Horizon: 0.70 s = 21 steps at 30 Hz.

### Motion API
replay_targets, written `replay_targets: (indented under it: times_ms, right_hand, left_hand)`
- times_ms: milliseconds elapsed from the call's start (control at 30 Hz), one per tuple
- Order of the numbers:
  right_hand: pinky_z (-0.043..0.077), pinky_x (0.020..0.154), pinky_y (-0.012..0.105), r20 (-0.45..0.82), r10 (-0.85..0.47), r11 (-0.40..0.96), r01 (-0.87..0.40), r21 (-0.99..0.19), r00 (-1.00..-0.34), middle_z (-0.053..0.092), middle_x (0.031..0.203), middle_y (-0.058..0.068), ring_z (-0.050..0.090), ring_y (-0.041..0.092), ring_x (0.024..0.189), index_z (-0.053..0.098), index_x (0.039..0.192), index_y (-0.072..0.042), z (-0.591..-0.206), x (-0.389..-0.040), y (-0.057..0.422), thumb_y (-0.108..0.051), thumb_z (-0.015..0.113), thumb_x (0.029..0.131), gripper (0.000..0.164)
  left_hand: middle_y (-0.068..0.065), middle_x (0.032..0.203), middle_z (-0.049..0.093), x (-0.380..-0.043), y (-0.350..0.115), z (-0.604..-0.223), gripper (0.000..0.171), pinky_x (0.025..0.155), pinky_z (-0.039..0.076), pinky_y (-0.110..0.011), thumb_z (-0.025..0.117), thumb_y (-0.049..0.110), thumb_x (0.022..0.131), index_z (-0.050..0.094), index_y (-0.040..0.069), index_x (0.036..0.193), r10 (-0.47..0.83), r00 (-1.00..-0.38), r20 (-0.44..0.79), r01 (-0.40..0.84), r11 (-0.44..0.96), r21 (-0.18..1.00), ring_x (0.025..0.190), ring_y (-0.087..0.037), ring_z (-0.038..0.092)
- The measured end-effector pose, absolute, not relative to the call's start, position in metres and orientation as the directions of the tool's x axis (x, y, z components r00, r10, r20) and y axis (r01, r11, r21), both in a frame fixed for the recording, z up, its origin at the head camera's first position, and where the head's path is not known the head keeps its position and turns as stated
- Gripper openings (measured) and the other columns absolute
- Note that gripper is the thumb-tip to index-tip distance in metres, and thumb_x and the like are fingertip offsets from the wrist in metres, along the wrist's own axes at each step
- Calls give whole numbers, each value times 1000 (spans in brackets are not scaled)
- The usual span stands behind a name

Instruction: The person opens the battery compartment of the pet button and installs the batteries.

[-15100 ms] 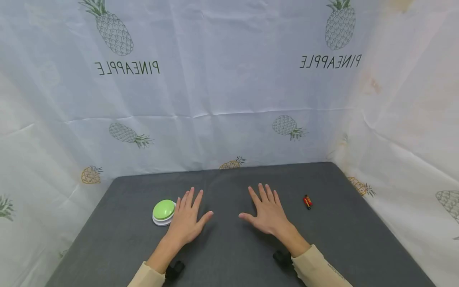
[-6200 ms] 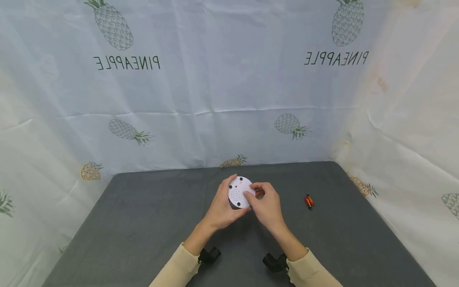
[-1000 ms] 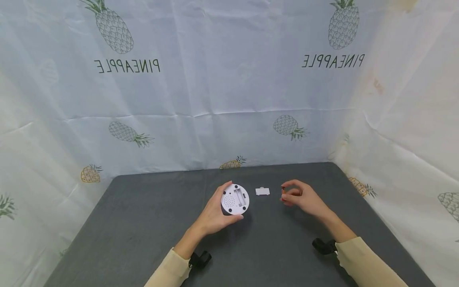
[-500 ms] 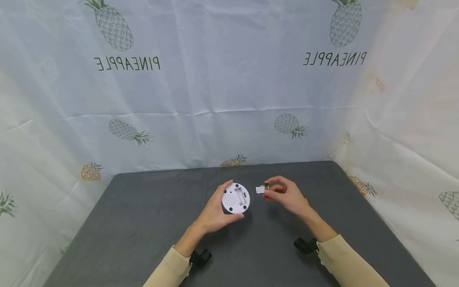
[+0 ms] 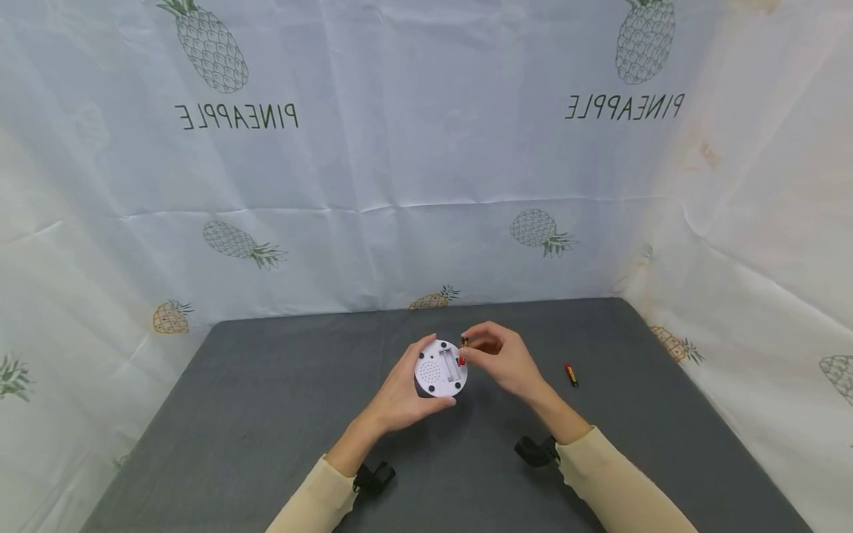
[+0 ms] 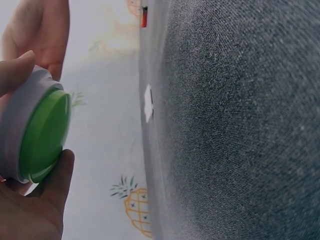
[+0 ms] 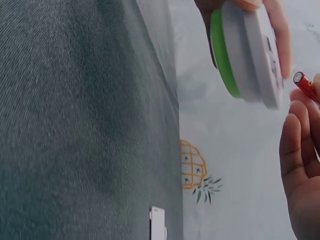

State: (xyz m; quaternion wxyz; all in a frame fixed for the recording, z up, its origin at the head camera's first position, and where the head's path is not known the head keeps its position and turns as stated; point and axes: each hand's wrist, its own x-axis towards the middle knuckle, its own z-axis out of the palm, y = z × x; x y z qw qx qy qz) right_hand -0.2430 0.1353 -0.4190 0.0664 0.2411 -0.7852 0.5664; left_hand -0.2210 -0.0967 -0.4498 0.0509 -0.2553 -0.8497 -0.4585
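My left hand (image 5: 403,392) grips a round push button (image 5: 429,370) by its rim, with its white underside turned up toward the head camera. Its battery slot lies uncovered and looks unfilled. In the left wrist view, the green dome (image 6: 47,132) faces toward the table. Between thumb and fingertips, my right hand (image 5: 503,363) pinches a red and black battery (image 5: 463,343), held beside the slot. The right wrist view shows that battery (image 7: 306,85) apart from the button's underside. A second battery (image 5: 571,375) lies on the table to the right.
The white battery cover (image 6: 148,103) lies on the dark grey table (image 5: 266,414); in the head view my right hand hides it. A white curtain (image 5: 400,148) with pineapple prints stands behind the table and along its sides.
My right hand has carried one battery leftward from the right side of the table, past the cover, up to the button. My left hand holds the button nearly still.
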Motion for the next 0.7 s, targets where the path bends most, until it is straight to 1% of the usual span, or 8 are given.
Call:
replay_targets:
  times_ms: [167, 367, 467, 567, 700]
  right_hand:
    - [53, 71, 31, 421, -302, 265, -499, -825, -855, 73, 96, 3, 66, 18, 80, 72, 111, -8, -422, -243, 125, -15, 78, 91, 21]
    - [53, 69, 31, 428, -314, 272, -512, -815, -847, 73, 95, 1, 65, 17, 78, 74, 107, -9, -425, -241, 118, -17, 78, 92, 18]
    - [53, 67, 31, 443, -332, 279, -535, -797, -833, 73, 94, 0, 65, 14, 76, 75, 106, -9, -426, -241, 115, -15, 78, 91, 16]
    - [51, 65, 29, 473, -339, 302, -570, -764, -813, 72, 93, -2, 61, 12, 73, 77, 104, -11, -428, -241, 114, -14, 78, 91, 14]
    - [47, 64, 31, 505, -315, 328, -591, -737, -804, 66, 92, 5, 54, 13, 71, 78, 100, -3, -415, -232, 109, -5, 75, 91, 10]
  left_hand:
    - [-1, 141, 48, -221, -98, -450, 102, 94, 45, -43, 89, 32, 78, 29, 18, 159, 403, -860, 312, 481, 440, 758, 114, -15, 53]
    - [-1, 144, 47, -221, -98, -452, 102, 96, 45, -44, 89, 31, 78, 29, 18, 159, 408, -855, 320, 487, 422, 765, 116, -15, 52]
    - [-1, 144, 47, -221, -98, -452, 102, 95, 46, -43, 89, 31, 78, 29, 18, 159, 408, -854, 322, 489, 419, 765, 114, -15, 53]
    - [-2, 144, 46, -221, -98, -452, 102, 94, 46, -42, 89, 31, 79, 29, 18, 159, 409, -854, 321, 488, 419, 765, 113, -15, 53]
    - [-1, 144, 46, -220, -98, -451, 102, 93, 46, -41, 89, 31, 79, 28, 18, 159, 411, -850, 329, 496, 417, 762, 113, -15, 53]
